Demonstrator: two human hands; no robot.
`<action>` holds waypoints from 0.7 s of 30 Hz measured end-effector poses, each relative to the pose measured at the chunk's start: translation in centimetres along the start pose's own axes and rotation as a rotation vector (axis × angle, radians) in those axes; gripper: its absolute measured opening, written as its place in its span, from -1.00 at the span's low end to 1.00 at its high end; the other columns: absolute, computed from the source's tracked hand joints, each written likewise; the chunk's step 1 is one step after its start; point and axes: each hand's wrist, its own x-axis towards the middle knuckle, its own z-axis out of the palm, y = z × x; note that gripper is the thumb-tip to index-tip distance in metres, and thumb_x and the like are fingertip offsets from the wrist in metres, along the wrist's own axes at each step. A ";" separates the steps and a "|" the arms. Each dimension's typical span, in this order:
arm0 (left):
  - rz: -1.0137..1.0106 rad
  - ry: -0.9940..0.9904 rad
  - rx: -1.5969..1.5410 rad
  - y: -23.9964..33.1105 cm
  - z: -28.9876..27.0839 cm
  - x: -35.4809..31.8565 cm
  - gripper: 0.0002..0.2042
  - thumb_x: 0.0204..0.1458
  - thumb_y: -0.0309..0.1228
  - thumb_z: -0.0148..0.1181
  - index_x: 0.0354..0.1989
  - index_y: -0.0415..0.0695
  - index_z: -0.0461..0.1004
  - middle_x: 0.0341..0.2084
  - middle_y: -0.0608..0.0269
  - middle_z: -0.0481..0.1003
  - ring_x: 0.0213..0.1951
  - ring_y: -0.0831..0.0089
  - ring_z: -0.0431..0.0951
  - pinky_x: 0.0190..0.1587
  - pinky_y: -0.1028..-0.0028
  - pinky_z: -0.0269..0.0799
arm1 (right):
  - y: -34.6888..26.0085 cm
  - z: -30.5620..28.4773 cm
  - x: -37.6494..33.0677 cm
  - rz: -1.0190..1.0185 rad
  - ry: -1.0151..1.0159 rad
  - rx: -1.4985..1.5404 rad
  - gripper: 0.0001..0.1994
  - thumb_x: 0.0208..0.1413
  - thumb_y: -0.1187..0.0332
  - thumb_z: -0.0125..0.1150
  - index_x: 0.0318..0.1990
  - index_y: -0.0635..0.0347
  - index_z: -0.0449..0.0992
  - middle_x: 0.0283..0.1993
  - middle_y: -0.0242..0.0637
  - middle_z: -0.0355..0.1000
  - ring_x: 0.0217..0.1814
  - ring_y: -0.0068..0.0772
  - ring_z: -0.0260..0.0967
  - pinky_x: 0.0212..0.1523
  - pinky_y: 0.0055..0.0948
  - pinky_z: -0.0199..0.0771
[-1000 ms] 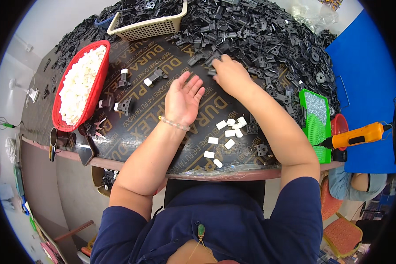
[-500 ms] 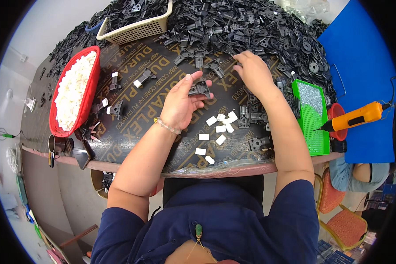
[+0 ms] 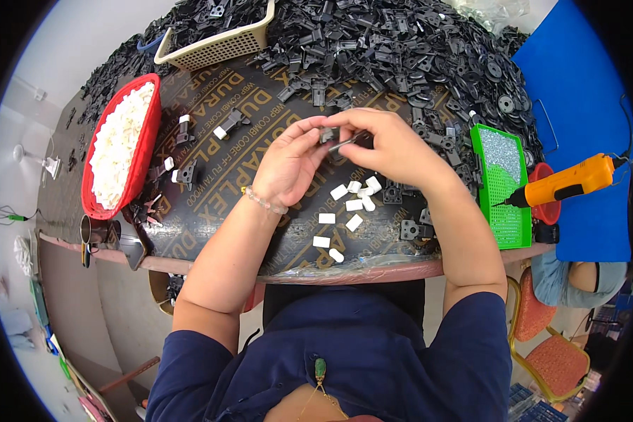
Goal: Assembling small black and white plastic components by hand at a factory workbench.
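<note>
While the left hand (image 3: 288,167) pinches 1 black bracket (image 3: 328,134) mid-frame, the right hand (image 3: 395,146) has fingers closed on 1 dark flat piece (image 3: 349,143) just beside it; white blocks (image 3: 354,205) lie below, centre frame.

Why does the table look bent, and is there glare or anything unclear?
Head view: a fisheye lens bows the table's edges, and the picture's corners go black; head view: a pale sheen lies on its top near the front; head view: the black part in the left hand shows little detail.
</note>
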 end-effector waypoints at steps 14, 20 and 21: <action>-0.140 -0.025 -0.098 1.2 -0.3 -0.1 -0.65 0.23 -0.43 0.18 0.16 -0.21 0.33 -0.06 0.13 0.54 -0.07 0.28 0.62 0.03 0.25 0.59 | 0.1 0.2 0.4 0.016 0.380 0.095 -0.63 -0.04 0.46 0.46 -0.03 0.30 0.60 -0.03 -0.27 0.46 -0.13 -0.52 0.44 -0.15 -0.55 0.49; -0.122 -0.051 -0.156 0.5 -0.1 -0.4 -0.63 0.22 -0.44 0.20 0.16 -0.18 0.32 -0.05 0.15 0.53 -0.03 0.28 0.60 0.13 0.17 0.55 | 0.7 1.5 0.4 -0.090 0.396 -0.022 -0.63 -0.04 0.41 0.47 -0.02 0.22 0.63 -0.01 -0.26 0.48 -0.01 -0.41 0.44 -0.02 -0.47 0.43; -0.119 -0.036 -0.159 0.5 -0.2 -0.5 -0.63 0.21 -0.44 0.21 0.16 -0.18 0.32 -0.05 0.15 0.53 -0.02 0.29 0.59 0.14 0.17 0.55 | 0.8 1.5 0.5 -0.135 0.410 -0.052 -0.63 -0.05 0.41 0.48 -0.03 0.22 0.63 -0.02 -0.25 0.49 0.00 -0.38 0.45 0.01 -0.45 0.43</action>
